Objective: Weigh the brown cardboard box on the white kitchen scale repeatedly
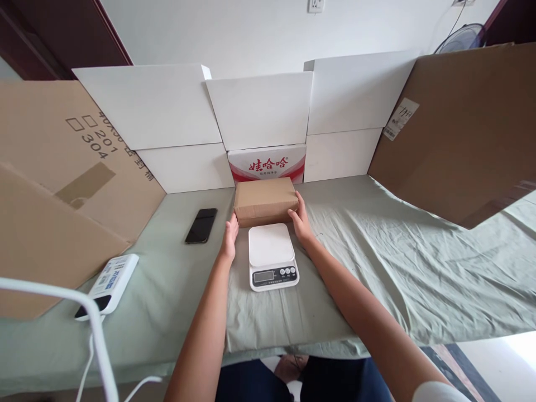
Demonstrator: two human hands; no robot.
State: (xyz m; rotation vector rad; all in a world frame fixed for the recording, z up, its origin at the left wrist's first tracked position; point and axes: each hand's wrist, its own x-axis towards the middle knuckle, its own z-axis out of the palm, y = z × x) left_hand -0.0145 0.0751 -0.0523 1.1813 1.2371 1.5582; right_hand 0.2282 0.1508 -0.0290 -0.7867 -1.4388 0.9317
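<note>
A small brown cardboard box [266,201] rests on the green cloth, just behind a white kitchen scale [271,245]. My left hand [230,234] lies against the box's left side, fingers pointing forward. On the right end, my right hand [300,216] presses with its thumb at the front corner and fingers along the side. Between them the two hands hold the box. The scale has a bare white plate, and its display and buttons face me; no digits can be read on it.
A black phone [201,225] lies left of the box. Further left are a white power bank-like device [109,283] and a white curved tube [90,307]. Large cardboard panels [452,134] flank the table. White boxes [259,111] and a red-and-white carton [268,163] stand behind.
</note>
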